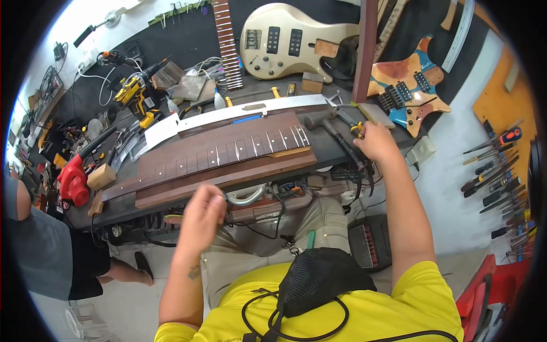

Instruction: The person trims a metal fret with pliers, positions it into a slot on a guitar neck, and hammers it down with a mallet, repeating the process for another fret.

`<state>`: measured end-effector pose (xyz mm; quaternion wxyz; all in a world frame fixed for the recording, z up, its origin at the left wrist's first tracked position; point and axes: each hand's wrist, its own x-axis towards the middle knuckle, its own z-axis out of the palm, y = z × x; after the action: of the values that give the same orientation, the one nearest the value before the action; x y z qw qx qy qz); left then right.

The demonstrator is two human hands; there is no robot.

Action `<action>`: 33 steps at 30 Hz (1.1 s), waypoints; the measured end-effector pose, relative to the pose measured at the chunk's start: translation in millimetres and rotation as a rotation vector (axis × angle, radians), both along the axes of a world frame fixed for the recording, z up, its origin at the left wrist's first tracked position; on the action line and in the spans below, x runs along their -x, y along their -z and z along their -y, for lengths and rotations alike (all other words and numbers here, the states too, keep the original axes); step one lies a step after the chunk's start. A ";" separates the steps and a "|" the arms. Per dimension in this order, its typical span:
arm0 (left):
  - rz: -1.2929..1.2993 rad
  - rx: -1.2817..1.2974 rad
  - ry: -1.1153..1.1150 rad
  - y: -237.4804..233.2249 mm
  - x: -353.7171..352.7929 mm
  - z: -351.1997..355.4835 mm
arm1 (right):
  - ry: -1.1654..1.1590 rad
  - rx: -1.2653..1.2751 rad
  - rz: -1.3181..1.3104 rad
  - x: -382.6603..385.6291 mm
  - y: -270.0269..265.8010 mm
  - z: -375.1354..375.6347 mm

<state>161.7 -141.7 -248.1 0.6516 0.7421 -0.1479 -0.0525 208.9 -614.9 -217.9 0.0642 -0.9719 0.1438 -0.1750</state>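
A dark, cluttered workbench point(323, 147) bears a fretboard point(228, 153) above pale floor point(128, 319).

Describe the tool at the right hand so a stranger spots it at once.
On the dark workbench, go toward the right end, where the right hand is. The tool at its fingertips is beside a long dark handle; yellow on the tool's grip sets it apart.

This is a guitar workshop, shown by a cream-coloured bass guitar body point(285, 56), a blue-and-tan electric guitar body point(408, 85) and a dark counter point(82, 218) carrying a dark-brown wooden fretboard point(228, 155), a yellow-and-black cordless drill point(131, 93) and a red blower point(74, 182).
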 end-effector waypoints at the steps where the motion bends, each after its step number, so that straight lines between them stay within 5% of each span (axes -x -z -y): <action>1: -0.029 -0.005 0.033 6.5 5.5 4.3 | 0.065 -0.023 -0.202 -3.4 -4.3 0.8; 5: -0.085 0.076 0.051 12.1 25.3 8.3 | 0.001 -0.073 -0.358 1.4 -14.2 12.4; 9: -0.068 0.174 -0.035 -6.1 33.4 6.0 | -0.003 0.122 -0.026 12.1 22.9 36.2; 11: -0.003 0.119 -0.070 -16.9 34.3 3.8 | 0.029 -0.127 0.201 33.2 25.9 32.6; 13: 0.041 0.059 -0.077 -28.6 38.3 7.7 | -0.011 -0.856 0.278 81.1 7.5 -18.3; 16: 0.056 0.080 -0.070 -43.5 40.7 22.0 | -0.452 -1.508 0.295 135.6 3.7 -93.8; 18: 0.214 0.107 -0.130 -49.3 38.2 38.6 | -0.617 -1.377 0.097 152.3 16.2 -118.0; 19: 0.241 0.073 -0.149 -60.2 40.2 46.4 | -0.493 -1.259 0.022 162.1 12.1 -140.2; 20: 0.244 0.089 -0.129 -69.9 43.3 53.4 | -0.693 -1.169 0.017 163.5 21.9 -142.2; 22: 0.521 -0.131 -0.127 -82.2 49.5 63.0 | -0.793 -1.026 0.004 163.7 15.1 -156.2; 33: 0.806 -0.109 -0.169 -89.0 64.9 55.8 | -0.881 -1.118 -0.193 167.6 4.8 -171.3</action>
<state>96.7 -197.6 -159.1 0.5032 0.7464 -0.3266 0.2882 41.3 -443.5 -222.7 0.6039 -0.7726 -0.1885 0.0537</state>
